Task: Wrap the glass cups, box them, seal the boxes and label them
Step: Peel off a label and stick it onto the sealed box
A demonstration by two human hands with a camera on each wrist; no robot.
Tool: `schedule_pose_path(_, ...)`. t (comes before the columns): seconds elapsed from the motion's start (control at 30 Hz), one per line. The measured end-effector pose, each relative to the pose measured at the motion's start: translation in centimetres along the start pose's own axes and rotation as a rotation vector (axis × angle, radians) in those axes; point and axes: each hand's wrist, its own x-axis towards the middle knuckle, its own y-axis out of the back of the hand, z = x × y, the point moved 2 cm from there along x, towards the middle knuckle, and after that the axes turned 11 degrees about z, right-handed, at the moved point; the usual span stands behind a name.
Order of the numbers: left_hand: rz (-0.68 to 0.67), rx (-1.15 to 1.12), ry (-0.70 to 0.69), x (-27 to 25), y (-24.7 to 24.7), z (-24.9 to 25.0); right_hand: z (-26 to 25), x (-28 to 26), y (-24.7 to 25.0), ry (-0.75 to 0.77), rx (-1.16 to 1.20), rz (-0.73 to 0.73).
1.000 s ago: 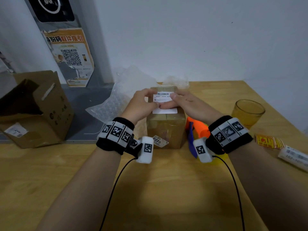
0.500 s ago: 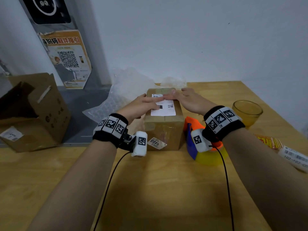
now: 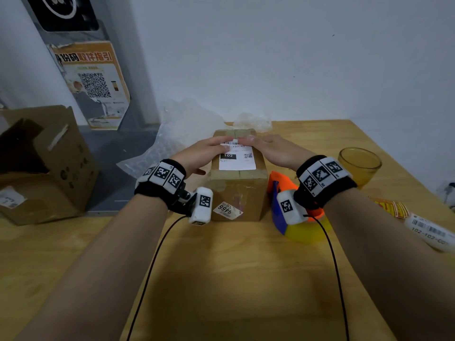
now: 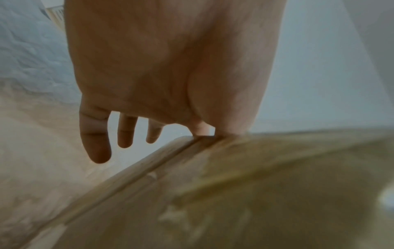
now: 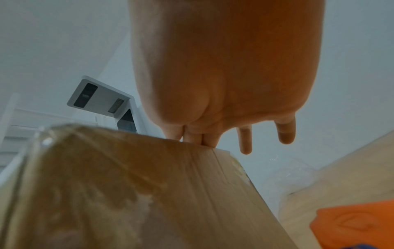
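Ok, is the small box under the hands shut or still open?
Shut: the small cardboard box has its top flaps closed flat, the white shipping label lies across their seam, and both hands' fingers press on it.

A second ago both hands held the label [image 3: 236,156] up off the box [image 3: 238,190], pinched at its top corners; half a second later it was down on the lid with fingers across its middle. Now the label lies flat on the lid, its printed face almost fully uncovered. The left hand [image 3: 200,155] and right hand [image 3: 273,150] have slid toward the box's far edge, their straight fingers [image 3: 221,142] meeting over the label's top strip. The palms hang out past the box's two side edges.
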Motion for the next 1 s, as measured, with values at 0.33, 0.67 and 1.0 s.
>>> schedule_pose_path(0.33, -0.118, -0.071, 0.043, -1.4, 0.4, -0.3, 0.7, -3.9, 0.7, 0.039, 0.147, -0.026)
schedule_pose_path(0.67, -0.118, 0.007, 0.040, -4.4, 0.9, -0.8, 0.5, -3.8, 0.2, 0.039, 0.071, 0.033)
schedule_pose_path(1.0, -0.124, 0.066, 0.074, -2.4, 2.3, 1.1, 0.2, 0.2, 0.3, 0.089, -0.262, -0.071)
